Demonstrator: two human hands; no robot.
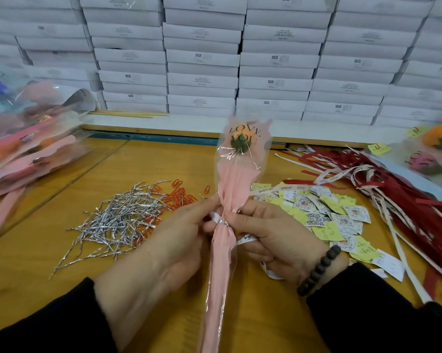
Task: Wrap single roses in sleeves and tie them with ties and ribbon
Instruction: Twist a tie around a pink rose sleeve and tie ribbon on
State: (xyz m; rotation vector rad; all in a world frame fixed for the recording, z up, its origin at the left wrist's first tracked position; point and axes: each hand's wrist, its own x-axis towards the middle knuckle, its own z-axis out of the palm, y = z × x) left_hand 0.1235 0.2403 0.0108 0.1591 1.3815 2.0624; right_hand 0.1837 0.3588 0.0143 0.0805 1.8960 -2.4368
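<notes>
Both hands gripped a wrapped rose [241, 141] upright above the worktop [62, 205]: the left hand [181, 240] and right hand [273, 238] pinched white ribbon [245, 241] at the silver tie [223, 222] cinching the pink sleeve [230, 194].

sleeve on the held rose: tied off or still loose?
Tied. A silver twist tie cinches the pink sleeve at its neck, between the left hand and right hand. Ribbon knot: cannot tell.

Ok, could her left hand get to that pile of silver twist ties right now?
Probably not at once: the left hand is busy holding the sleeved rose at its silver tie. The twist ties lie uncovered just left of it, so once it lets go, likely yes.
</notes>
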